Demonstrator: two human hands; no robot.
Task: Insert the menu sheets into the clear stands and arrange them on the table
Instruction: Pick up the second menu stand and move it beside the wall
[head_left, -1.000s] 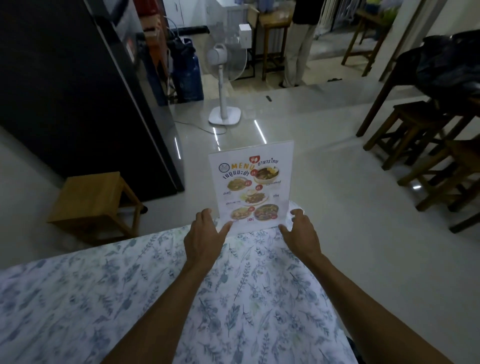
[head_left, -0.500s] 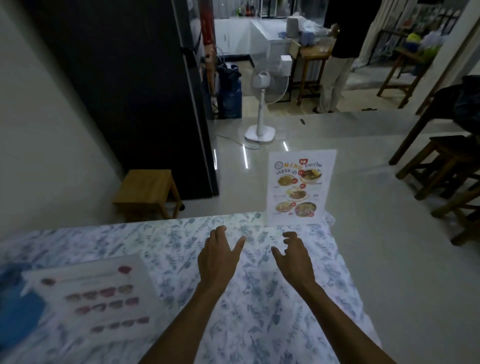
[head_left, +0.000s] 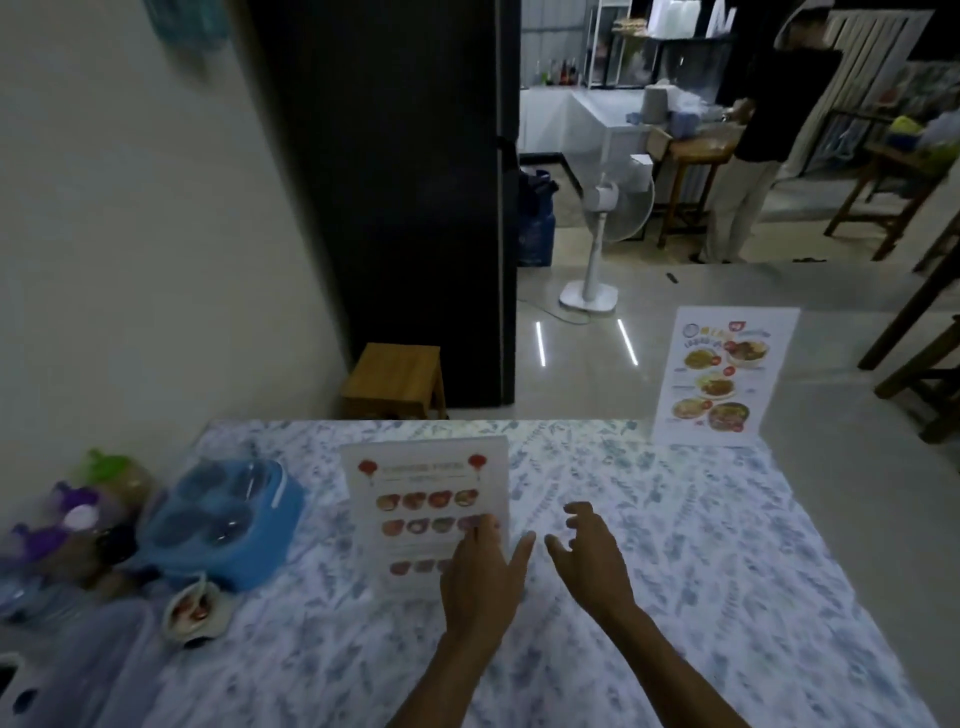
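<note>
A clear stand with a food menu sheet (head_left: 724, 374) stands upright at the table's far right corner. A second menu sheet (head_left: 426, 514), with red lanterns and rows of dishes, lies on the flowered tablecloth (head_left: 675, 545) mid-table. My left hand (head_left: 480, 577) hovers over that sheet's lower right part, fingers apart, covering some of it; whether it touches is unclear. Just to the right, my right hand (head_left: 592, 561) is above the cloth, fingers spread and empty.
At the table's left are a blue lidded container (head_left: 228, 519), a small bowl (head_left: 195, 613) and several bottles (head_left: 67, 519). Beyond the table are a wooden stool (head_left: 395, 379), a dark cabinet (head_left: 395, 197), a standing fan (head_left: 597, 249), wooden chairs and a standing person (head_left: 753, 130).
Both hands let go of the upright menu stand and drew back to the left. The view swung left, bringing the flat menu sheet and the containers into view. My left hand now reaches over that sheet.
</note>
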